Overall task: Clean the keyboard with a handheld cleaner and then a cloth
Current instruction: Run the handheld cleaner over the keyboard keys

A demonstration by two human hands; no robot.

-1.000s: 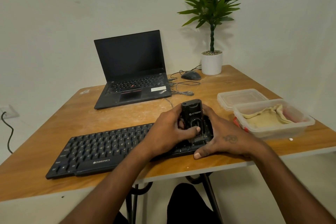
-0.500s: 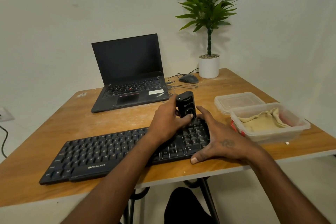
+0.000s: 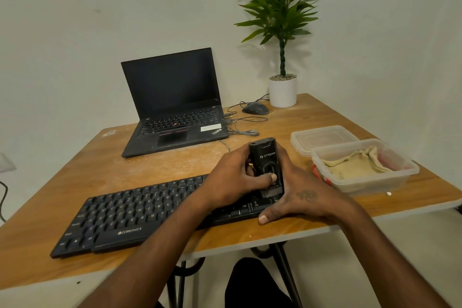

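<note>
Since the left hand (image 3: 232,177) has its grip wrapped round the upright black handheld cleaner (image 3: 266,165) at the long black keyboard's (image 3: 140,212) right end, near the worktop's front edge, unswept keys run leftward; the right hand (image 3: 305,197) steadies that end, holding nothing.

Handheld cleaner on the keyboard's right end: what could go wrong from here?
1. The keyboard overhangs the table edge at its near left corner; brushing could nudge it off.
2. The left hand holds the handheld cleaner upright; it may tip.
3. The right hand hides keys, so they could be missed.
</note>
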